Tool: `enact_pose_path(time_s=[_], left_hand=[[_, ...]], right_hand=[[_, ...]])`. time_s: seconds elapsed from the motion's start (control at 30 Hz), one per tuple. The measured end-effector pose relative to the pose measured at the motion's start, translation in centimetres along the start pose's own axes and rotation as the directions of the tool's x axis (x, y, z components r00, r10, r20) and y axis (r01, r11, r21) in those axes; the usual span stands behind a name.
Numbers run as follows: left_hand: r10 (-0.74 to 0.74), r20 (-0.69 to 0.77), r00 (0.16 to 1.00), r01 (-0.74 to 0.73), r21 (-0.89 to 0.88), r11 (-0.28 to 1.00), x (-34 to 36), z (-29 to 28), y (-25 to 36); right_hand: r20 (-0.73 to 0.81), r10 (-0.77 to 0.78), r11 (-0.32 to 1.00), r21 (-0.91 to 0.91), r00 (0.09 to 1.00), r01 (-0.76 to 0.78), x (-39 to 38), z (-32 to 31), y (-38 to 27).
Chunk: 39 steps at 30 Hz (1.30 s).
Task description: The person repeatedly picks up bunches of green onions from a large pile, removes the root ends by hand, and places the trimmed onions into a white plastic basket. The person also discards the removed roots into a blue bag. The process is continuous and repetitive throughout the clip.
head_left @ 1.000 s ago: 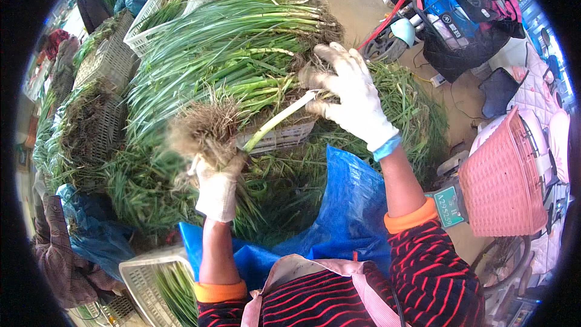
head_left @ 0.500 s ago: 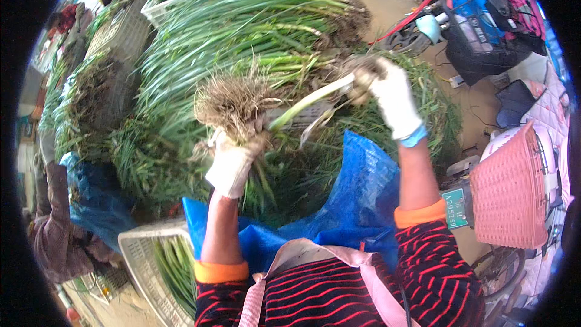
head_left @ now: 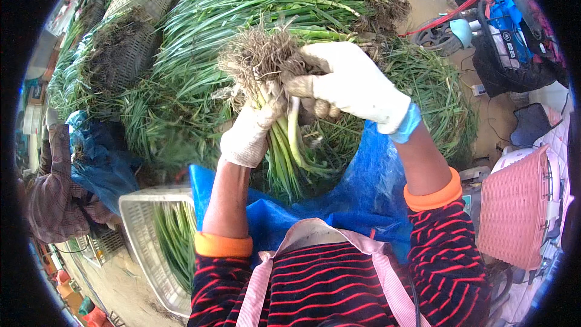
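Gloved in white, my left hand is closed round a bunch of green onions, roots up and green stalks hanging down below the fist. A shaggy mass of brown roots tops the bunch. My right hand, in a white glove with dirty fingertips, is at the bunch's right side, thumb and fingers closed on the upper part of one stalk near its roots. Beyond both hands lies a big heap of green onions, its roots toward the right.
A white plastic crate holding green onions stands at my lower left. Blue sheeting covers my lap. Loose green leaves lie to the right, near a pink basket. At far left a co-worker's sleeve shows beside more crates.
My right hand has come left, bringing the stalk from out at the side to the bunch in my left hand. The view has shifted slightly.
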<state>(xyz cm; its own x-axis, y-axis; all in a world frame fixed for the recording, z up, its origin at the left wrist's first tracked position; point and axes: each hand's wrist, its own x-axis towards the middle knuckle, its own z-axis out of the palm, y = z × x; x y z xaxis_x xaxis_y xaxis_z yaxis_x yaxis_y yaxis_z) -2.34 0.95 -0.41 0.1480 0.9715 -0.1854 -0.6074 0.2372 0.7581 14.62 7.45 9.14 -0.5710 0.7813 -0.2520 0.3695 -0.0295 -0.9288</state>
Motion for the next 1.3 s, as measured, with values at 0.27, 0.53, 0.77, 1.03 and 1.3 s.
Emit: enact_pose_path(time_s=[0.27, 0.53, 0.77, 1.03, 1.3], left_hand=[[0.082, -0.053, 0.995, -0.071, 0.186, 0.98, -0.2, -0.1, 2.6], [0.366, 0.05, 0.929, -0.35, -0.194, 0.916, -0.2, -4.8, 5.2], [0.341, -0.005, 0.94, -0.337, -0.17, 0.926, -0.3, -4.3, 4.5], [0.339, -0.134, 0.931, -0.325, 0.115, 0.939, -0.6, -3.5, 4.0], [0.382, 0.017, 0.924, -0.382, 0.04, 0.923, -0.9, -4.2, 5.3]], right_hand=[[-0.385, -0.231, 0.776, 0.481, 0.894, 0.408, -1.2, -2.3, 1.6], [-0.42, -0.201, 0.918, -0.396, 0.885, 0.021, -0.8, -5.2, 9.1], [-0.048, -0.476, 0.631, -0.715, 0.878, 0.303, 3.5, 5.6, 4.2], [-0.083, -0.607, 0.456, -0.851, 0.791, 0.261, 3.7, 4.5, 3.6], [-0.63, -0.189, 0.134, -0.777, 0.753, -0.616, -0.7, -13.6, 12.9]])
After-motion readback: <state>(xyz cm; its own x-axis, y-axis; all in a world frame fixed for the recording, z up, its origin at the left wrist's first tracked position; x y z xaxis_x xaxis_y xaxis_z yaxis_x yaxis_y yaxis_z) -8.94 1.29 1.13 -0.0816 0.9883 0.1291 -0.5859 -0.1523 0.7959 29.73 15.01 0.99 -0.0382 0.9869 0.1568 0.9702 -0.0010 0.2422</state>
